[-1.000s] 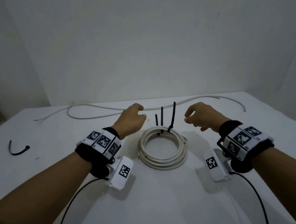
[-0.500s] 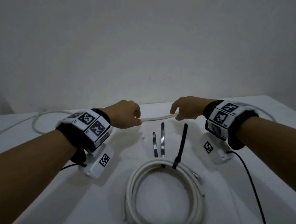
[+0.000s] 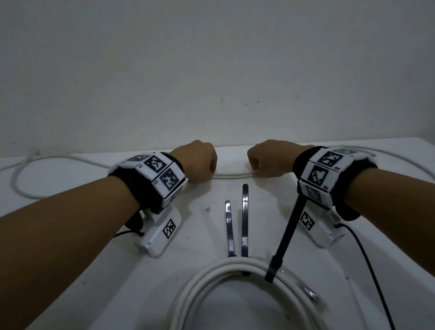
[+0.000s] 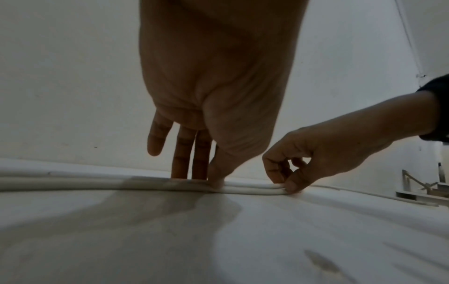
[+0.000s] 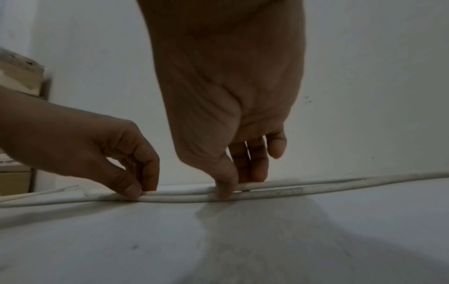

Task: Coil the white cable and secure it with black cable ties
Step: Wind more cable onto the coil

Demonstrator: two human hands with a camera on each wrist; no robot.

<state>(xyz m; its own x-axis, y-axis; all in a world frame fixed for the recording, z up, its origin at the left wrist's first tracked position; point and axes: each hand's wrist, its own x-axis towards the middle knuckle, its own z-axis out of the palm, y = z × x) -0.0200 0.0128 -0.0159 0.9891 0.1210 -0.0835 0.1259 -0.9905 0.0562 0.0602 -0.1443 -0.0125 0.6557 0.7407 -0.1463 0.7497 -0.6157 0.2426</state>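
A loose white cable runs along the table's far edge by the wall. My left hand pinches it between thumb and fingers, where two strands lie side by side. A short way to the right, my right hand pinches the same strands. Both hands hold the cable down at the tabletop. Nearer me lies a finished white coil with one black cable tie standing up from it and two more tie tails lying flat beyond it.
The white table ends at the wall just behind the hands. The cable loops at the far left and curves away at the far right. Black camera leads trail from both wrists. Cardboard boxes stand off the table's left.
Both hands reached to the far cable and took hold of it. It hung slightly raised between them half a second ago and is now held low on the table. My view moved closer.
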